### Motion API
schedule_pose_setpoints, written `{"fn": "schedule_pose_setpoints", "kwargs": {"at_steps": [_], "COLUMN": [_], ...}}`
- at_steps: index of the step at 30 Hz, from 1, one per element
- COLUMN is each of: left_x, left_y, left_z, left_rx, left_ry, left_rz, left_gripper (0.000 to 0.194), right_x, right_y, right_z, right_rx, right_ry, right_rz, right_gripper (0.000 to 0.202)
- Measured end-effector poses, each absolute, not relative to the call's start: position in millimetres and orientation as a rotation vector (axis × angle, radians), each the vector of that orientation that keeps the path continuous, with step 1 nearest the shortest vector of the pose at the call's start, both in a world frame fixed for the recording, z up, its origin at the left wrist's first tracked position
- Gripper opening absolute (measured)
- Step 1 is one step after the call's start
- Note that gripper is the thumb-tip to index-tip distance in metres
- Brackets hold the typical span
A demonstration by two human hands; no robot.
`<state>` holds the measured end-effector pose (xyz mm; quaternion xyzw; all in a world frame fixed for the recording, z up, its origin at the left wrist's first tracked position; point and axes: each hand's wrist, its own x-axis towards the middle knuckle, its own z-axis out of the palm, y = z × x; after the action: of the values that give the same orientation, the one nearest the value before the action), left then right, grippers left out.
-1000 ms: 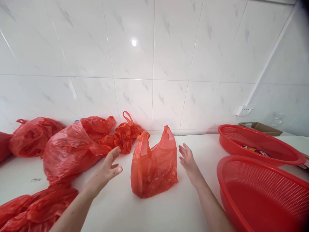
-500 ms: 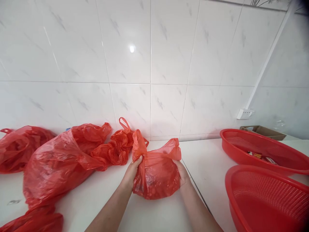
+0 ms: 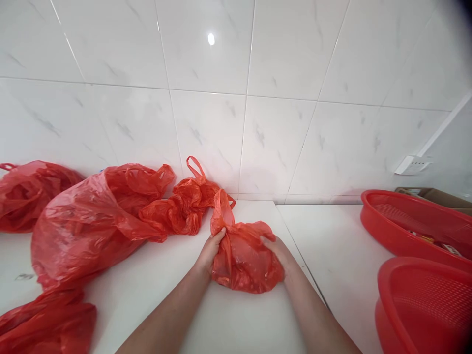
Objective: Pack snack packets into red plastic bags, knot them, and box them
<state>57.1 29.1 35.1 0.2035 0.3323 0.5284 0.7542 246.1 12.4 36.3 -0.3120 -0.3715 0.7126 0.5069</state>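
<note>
A small red plastic bag (image 3: 248,260) rests on the white table between my hands, with something inside that I cannot make out through the film. My left hand (image 3: 213,250) grips its left side, the thumb pressed on the gathered plastic below a loop handle. On the other side my right hand (image 3: 279,253) holds the bag's upper right edge, its thumb over the top and the other fingers hidden behind the plastic. The bag's right part is folded down and crumpled.
Several larger red plastic bags (image 3: 84,226) lie to the left along the tiled wall (image 3: 206,132). Two red plastic baskets (image 3: 387,226) stand at the right, the farther one with small packets in it. A cardboard box (image 3: 435,196) and a socket strip (image 3: 412,165) are behind them.
The bag's upright right handle has been folded down, and the bag looks lower and more crumpled. My right hand has moved up toward its top edge. The view has tilted down and shifted left.
</note>
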Motion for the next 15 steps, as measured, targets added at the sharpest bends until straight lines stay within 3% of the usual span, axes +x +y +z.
{"fn": "schedule_pose_setpoints", "kwargs": {"at_steps": [8, 15], "left_x": [59.4, 58.5], "left_y": [14.4, 19.2], "left_z": [40.8, 36.2], "left_rx": [0.433, 0.374], "left_ry": [0.690, 0.690], "left_rz": [1.122, 1.114], "left_gripper": [0.024, 0.023], "right_x": [251.1, 247.9], "right_y": [11.4, 4.9], "right_z": [28.5, 36.6], "right_rx": [-0.748, -0.822], "right_ry": [-0.706, -0.881], "right_rz": [1.789, 1.537], "right_gripper": [0.039, 0.033]}}
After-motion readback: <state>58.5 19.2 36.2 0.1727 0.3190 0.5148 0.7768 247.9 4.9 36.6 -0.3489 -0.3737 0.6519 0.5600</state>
